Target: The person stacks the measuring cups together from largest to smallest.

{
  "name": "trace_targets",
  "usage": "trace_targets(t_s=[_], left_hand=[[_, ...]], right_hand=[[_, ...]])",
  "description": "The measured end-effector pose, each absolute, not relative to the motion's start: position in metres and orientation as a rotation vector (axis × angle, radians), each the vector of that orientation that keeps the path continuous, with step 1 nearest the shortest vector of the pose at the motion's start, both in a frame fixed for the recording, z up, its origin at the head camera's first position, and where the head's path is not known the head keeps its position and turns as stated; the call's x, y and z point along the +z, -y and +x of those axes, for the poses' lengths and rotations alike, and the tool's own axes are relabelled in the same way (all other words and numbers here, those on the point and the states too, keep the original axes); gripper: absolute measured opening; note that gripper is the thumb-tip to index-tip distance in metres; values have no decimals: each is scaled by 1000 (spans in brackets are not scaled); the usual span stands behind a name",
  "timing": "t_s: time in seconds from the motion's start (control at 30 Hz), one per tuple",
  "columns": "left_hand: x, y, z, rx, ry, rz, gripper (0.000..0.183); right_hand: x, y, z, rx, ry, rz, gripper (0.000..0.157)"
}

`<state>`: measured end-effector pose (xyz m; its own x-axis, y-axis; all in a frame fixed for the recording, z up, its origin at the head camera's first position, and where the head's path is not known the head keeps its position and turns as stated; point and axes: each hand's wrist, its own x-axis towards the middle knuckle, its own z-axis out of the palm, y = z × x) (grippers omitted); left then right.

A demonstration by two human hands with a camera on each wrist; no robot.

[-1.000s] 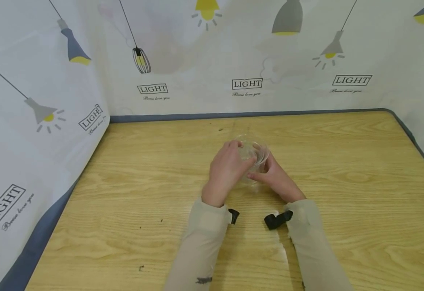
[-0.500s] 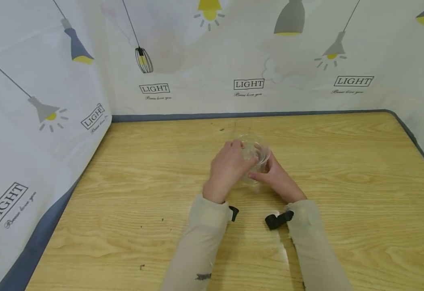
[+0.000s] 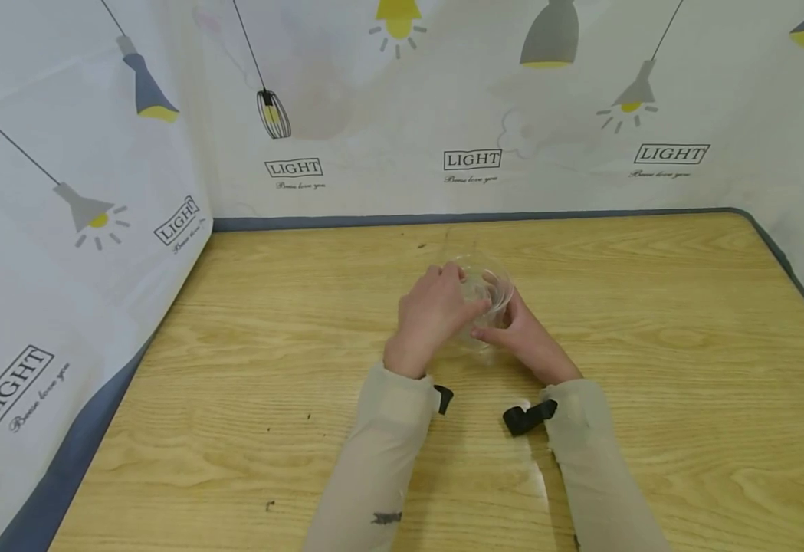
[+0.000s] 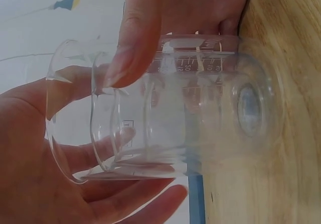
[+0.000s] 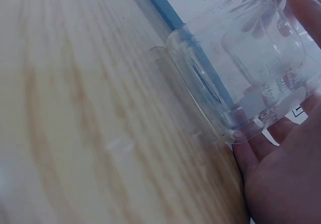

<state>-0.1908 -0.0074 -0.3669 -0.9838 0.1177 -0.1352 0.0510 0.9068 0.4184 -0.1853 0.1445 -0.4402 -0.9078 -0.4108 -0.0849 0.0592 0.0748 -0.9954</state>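
A clear glass beaker (image 3: 477,337) stands on the wooden table, with printed volume marks visible in the left wrist view. Inside it sits a smaller clear beaker (image 4: 133,108); its bottom edge shows above the outer base in the right wrist view. My left hand (image 3: 432,318) reaches over the rim from the left, its thumb and a finger pinching the smaller beaker, though glass reflections blur the contact. Low on the right side, my right hand (image 3: 529,337) grips the outer beaker (image 5: 200,83), thumb at the near side. Its other fingers are partly hidden behind the glass.
The wood-grain table (image 3: 270,322) extends around the beakers. White cloth walls (image 3: 374,115) printed with lamps stand at the back and sides. A black camera mount (image 3: 526,418) juts inward from the right wrist, and another (image 3: 445,399) from the left.
The head view shifts slightly. My left hand and forearm rise a little toward the far side of the table; my right hand and the outer beaker stay in place.
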Motion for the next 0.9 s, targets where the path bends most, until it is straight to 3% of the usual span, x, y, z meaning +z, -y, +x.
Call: trace_targets(t_s=[0.9], left_hand=[[-362, 4, -197, 542, -2892, 129, 51]], right_hand=[[-444, -146, -187, -1898, -2008, -409, 80]])
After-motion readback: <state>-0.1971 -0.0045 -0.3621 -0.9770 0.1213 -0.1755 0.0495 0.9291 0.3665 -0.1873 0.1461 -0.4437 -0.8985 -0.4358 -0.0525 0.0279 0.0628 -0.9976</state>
